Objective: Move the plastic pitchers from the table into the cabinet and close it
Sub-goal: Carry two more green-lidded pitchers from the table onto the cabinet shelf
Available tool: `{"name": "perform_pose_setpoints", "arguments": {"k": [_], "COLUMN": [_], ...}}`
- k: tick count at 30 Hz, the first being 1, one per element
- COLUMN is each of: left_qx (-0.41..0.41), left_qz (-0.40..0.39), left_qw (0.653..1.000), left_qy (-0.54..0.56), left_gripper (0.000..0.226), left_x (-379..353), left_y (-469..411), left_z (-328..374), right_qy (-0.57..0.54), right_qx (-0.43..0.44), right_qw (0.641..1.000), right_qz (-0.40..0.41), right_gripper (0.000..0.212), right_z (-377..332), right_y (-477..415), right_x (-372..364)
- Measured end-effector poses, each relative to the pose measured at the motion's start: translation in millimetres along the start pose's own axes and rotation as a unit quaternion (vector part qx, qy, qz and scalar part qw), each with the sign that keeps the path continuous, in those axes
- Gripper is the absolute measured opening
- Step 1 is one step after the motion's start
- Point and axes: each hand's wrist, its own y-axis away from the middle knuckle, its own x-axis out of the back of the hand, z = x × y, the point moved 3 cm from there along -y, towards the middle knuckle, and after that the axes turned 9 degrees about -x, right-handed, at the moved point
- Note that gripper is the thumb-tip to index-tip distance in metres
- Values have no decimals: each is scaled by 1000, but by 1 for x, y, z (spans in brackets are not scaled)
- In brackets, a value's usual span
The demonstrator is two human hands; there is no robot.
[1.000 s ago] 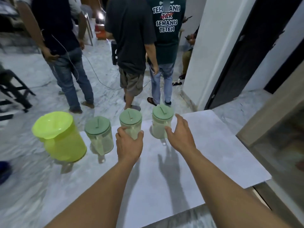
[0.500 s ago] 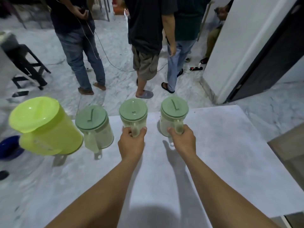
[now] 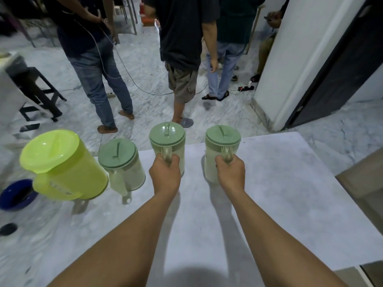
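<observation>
Several plastic pitchers stand in a row along the far edge of the white table [image 3: 279, 204]. At far left is a big lime-green pitcher [image 3: 62, 168], then a pale pitcher with a sage lid [image 3: 122, 164]. My left hand [image 3: 165, 175] grips the handle of the middle pale pitcher [image 3: 167, 139]. My right hand [image 3: 231, 172] grips the handle of the right pale pitcher [image 3: 221, 143]. Both held pitchers look raised slightly off the table. A beige cabinet corner [image 3: 364, 183] shows at the right edge.
Three people stand on the marble floor just beyond the table, with cables and a power strip [image 3: 245, 88] near their feet. A black stool [image 3: 39, 94] is at the left, a blue bowl [image 3: 16, 193] on the floor. A white wall and dark door [image 3: 335, 79] rise at right.
My right hand went from reaching toward the right pitcher to closing on its handle. Both hands now hold pitchers, which have risen a little. The view has tilted downward.
</observation>
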Motion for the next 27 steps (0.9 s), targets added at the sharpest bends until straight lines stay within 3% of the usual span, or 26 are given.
{"name": "perform_pose_setpoints", "arguments": {"k": [10, 16, 27], "left_qx": [-67, -139, -254], "left_qz": [-44, -120, -247], "left_qw": [995, 976, 919], "left_qy": [64, 121, 175], "left_gripper": [29, 18, 26], "left_x": [37, 64, 109], "left_y": [8, 33, 146], "left_z": [75, 137, 238], "right_qy": [-67, -109, -126], "right_qx": [19, 41, 72], "right_qw": [996, 982, 919], "right_qz": [57, 150, 367], "right_gripper": [17, 18, 20], "right_z": [-50, -82, -109], "right_y": [64, 141, 318], "right_x": [60, 117, 232]}}
